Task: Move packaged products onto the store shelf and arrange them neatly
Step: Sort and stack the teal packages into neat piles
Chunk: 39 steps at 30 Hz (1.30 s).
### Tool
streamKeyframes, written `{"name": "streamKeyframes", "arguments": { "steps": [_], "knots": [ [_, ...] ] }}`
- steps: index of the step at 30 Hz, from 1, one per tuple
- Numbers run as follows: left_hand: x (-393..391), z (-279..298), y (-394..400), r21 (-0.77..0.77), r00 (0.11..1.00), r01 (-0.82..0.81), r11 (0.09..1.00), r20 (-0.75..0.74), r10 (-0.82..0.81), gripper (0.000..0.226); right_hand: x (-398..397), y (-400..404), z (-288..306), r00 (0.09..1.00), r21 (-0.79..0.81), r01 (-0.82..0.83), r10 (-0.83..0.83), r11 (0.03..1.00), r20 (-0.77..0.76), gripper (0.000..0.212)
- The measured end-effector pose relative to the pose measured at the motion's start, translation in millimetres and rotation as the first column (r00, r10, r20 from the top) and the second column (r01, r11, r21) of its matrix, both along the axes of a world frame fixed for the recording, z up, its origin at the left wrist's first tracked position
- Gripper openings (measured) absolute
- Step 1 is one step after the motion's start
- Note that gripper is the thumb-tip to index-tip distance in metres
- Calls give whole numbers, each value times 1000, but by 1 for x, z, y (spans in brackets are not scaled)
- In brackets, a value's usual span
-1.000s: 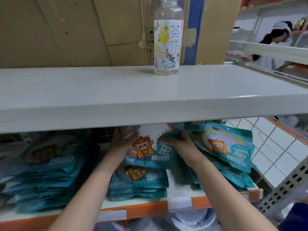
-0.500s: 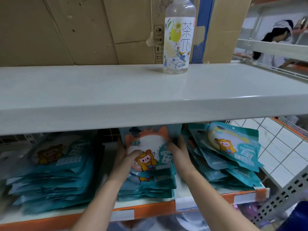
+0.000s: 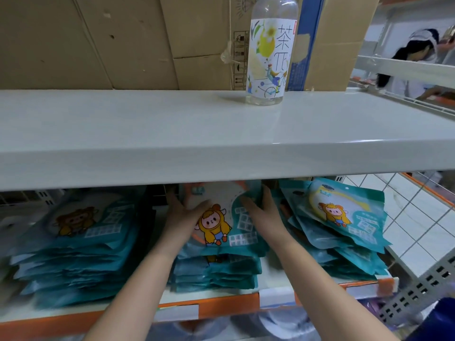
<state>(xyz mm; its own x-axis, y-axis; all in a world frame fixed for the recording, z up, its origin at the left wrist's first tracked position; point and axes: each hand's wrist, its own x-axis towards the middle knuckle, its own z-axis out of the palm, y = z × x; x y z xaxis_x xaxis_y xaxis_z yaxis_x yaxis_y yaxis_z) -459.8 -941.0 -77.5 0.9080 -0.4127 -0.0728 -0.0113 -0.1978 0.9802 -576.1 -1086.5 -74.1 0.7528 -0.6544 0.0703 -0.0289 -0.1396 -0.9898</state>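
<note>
- From the head view, both hands are under the white upper shelf [image 3: 172, 143], on the lower shelf [image 3: 275, 291].
- The left hand [image 3: 183, 217] lies on the left side of the top packet [image 3: 221, 222], with its thumb on the front. Its fingers look fairly straight, pressing, not pinching.
- The right hand [image 3: 264, 215] presses the packet's right side with its fingers spread out flat.
- The packet sits on top of the middle pile [image 3: 216, 271], tipped up a little at the back.
- There is a left pile [image 3: 73, 257] just beside it and a right pile [image 3: 339, 232] that leans over to the right.
- A bottle [image 3: 269, 52] stands on the upper shelf in front of cardboard boxes [image 3: 98, 40].
- I think the slippery packets could slide if pushed too hard, and the middle pile could spill forward off the edge.
- The leaning right pile looks wobbly. A bump from the right arm could make it tumble.
</note>
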Motion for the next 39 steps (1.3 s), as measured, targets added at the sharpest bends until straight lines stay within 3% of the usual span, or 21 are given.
{"name": "streamKeyframes", "arguments": {
  "steps": [2, 4, 5, 7, 9, 11, 14, 17, 21, 25, 28, 32, 36, 39],
  "knots": [
    [5, -6, 0, 151, 998, 16, 988, -62, -7, 89, 4, 1, -6, 988, -31, 33, -37, 999, -152, 17],
    [8, -18, 4, 269, 992, 85, 959, -110, -57, 72, 8, 2, -17, 957, -37, 35, -44, 999, -288, 8],
    [5, -22, 6, 294, 987, 124, 948, -134, -87, 54, 8, 2, -24, 932, -59, 32, -51, 998, -358, 11],
    [3, -31, 5, 327, 980, 173, 929, -150, -130, 32, 9, 2, -41, 844, -260, -39, -107, 965, -525, 33],
    [-1, -32, 5, 374, 980, 184, 909, -144, -139, 41, 9, 4, -51, 785, -359, -93, -154, 929, -600, 51],
    [-4, -30, 4, 375, 978, 182, 909, -168, -126, 60, 9, 6, -51, 833, -204, -59, -65, 977, -549, 44],
    [-6, -30, 2, 313, 966, 209, 926, -214, -146, 56, 10, 9, -44, 872, 31, -69, 75, 997, -484, 40],
    [-1, -33, 0, 331, 969, 180, 926, -221, -109, 58, 11, 11, -39, 861, 64, -96, 115, 993, -496, 40],
    [5, -38, 1, 369, 971, 146, 918, -232, -61, 83, 13, 5, -40, 851, 41, -115, 120, 992, -512, 34],
    [15, -29, 0, 482, 995, 64, 874, -98, -19, 107, 7, 0, -32, 912, -148, -115, 45, 982, -408, 39],
    [7, -16, -16, 586, 982, -38, 809, 171, -78, 101, -2, -12, -16, 947, -306, -76, -27, 949, -319, 51],
    [-23, 3, -60, 546, 948, 26, 837, 252, -194, 82, -34, -50, 8, 932, -545, 42, -230, 837, -281, 37],
    [-59, 8, -110, 404, 952, 195, 894, 142, -272, 23, -84, -111, 10, 793, -544, 321, -534, 775, -293, 39],
    [-85, 3, -141, 302, 929, 334, 893, 55, -366, 13, -125, -147, 4, 534, -616, 336, -683, 713, -499, 50]
  ]
}}
